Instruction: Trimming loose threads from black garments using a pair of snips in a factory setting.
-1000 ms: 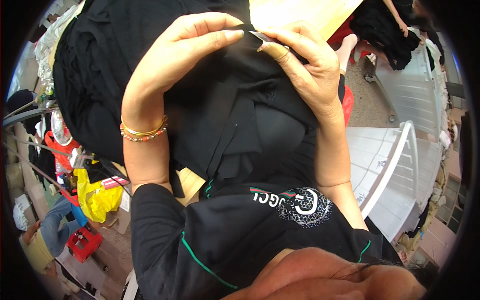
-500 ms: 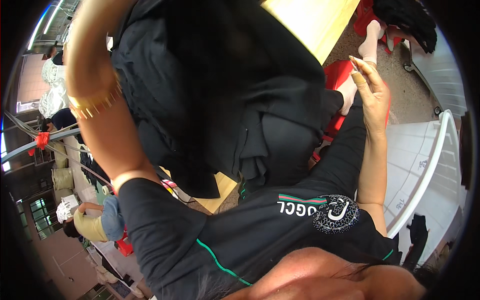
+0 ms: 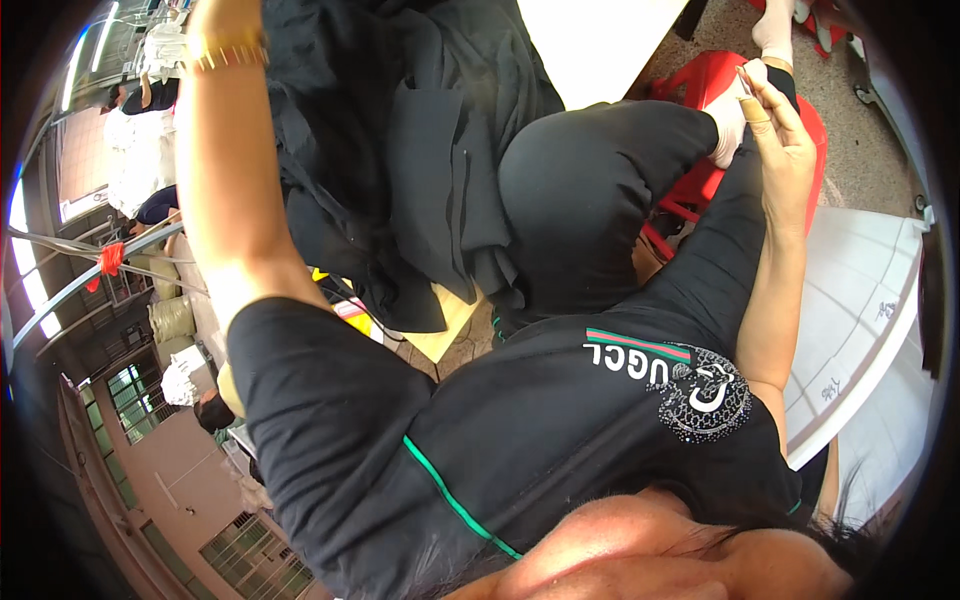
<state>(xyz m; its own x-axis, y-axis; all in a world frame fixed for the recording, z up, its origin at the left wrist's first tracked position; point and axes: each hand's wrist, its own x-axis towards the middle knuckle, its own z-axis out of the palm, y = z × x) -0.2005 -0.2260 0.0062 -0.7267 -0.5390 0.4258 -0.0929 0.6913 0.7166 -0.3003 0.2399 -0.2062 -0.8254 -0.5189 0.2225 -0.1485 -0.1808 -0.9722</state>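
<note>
Black cloth lies in loose folds over the pale wooden tabletop and hangs down beside my bent knee. My left arm reaches up along the cloth's left side, a gold band round the wrist. Only the base of my left hand shows at the top edge; its fingers are out of sight. Off to the right, over my leg, my right hand is raised clear of the cloth. Thumb and fingers pinch a small, slim metal tool, its exact kind too small to tell. A tan wrap covers the thumb.
My sock-covered foot rests by a red plastic stool. White sheeting with a pale rail stands at my right. On the left are a metal bar with a red tie, tied sacks and people among white cloth.
The black cloth has dropped and shifted left, uncovering my knee and more tabletop. My left hand has moved up to the picture's edge. My right hand keeps its pinch.
</note>
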